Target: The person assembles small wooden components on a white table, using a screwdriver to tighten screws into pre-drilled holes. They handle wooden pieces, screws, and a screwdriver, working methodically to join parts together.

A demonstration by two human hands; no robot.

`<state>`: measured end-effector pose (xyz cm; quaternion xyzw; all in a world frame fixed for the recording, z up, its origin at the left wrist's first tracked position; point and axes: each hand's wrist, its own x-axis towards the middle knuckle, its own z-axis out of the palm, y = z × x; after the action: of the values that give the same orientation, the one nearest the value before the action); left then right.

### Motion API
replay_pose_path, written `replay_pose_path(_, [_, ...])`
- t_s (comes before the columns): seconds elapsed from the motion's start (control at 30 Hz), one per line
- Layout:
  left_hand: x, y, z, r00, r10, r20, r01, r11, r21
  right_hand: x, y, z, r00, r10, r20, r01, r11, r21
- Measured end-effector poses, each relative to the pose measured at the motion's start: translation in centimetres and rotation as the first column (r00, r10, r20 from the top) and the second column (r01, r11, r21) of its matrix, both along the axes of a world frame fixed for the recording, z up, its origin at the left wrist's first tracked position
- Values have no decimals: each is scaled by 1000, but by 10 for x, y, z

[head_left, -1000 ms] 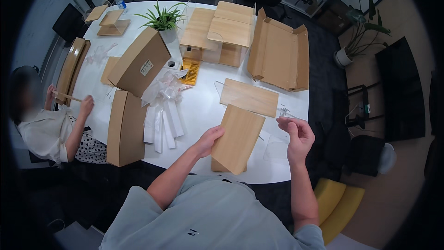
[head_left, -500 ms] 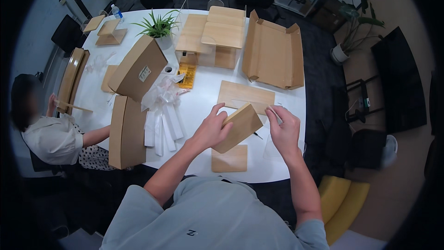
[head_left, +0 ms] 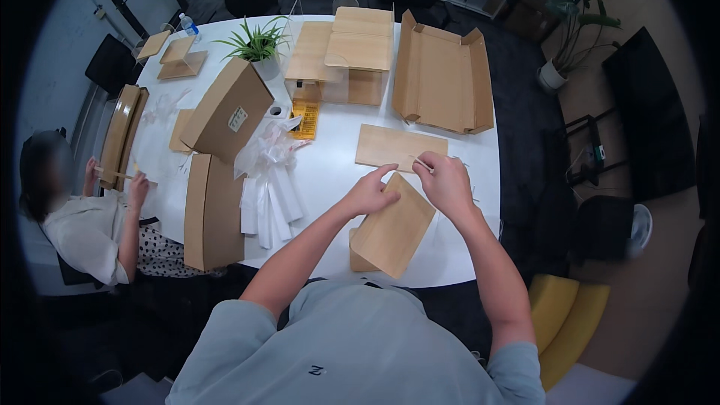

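The wooden board (head_left: 394,225) is being held in a tilted position over the near edge of the white table (head_left: 336,142). It is being clamped at its upper left side between the thumb and fingers of the left hand (head_left: 369,193); the fingers behind it are partly being hidden. A thin pale piece (head_left: 422,165) is being pinched between the thumb and fingertips of the right hand (head_left: 448,184), just above the board's upper corner; of what kind it is cannot be told. A smaller board (head_left: 360,262) is being partly covered by the held one. A flat board (head_left: 397,144) is being supported by the table just beyond the hands. At the left, a narrow strip (head_left: 120,175) is being handled by a seated co-worker (head_left: 86,236), beside the standing cardboard box (head_left: 214,214).
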<state>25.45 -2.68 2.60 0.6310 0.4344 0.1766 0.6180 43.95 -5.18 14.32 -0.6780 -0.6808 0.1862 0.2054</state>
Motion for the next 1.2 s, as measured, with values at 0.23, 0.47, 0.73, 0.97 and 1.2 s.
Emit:
replay_pose_path(0.23, [-2,12,-2,998,-56,23,59,983,-176,3,7,-2,995,41,-90,-49,995,-89])
replay_pose_path(0.47, [20,27,34,985,-144,-96,107,944,-312,38,15,-17,827,-86,-556,-131,932,-339])
replay_pose_path(0.73, [31,31,31,968,-198,-156,152,951,-268,56,14,-32,755,-107,-647,-151,932,-331])
replay_pose_path(0.97, [27,29,32,983,-129,-130,106,979,-172,51,15,-26,798,-76,-598,-136,944,-300])
replay_pose_path(1.2, [-6,0,23,978,45,-204,48,903,428,27,-6,-10,853,190,-485,-270,958,-98])
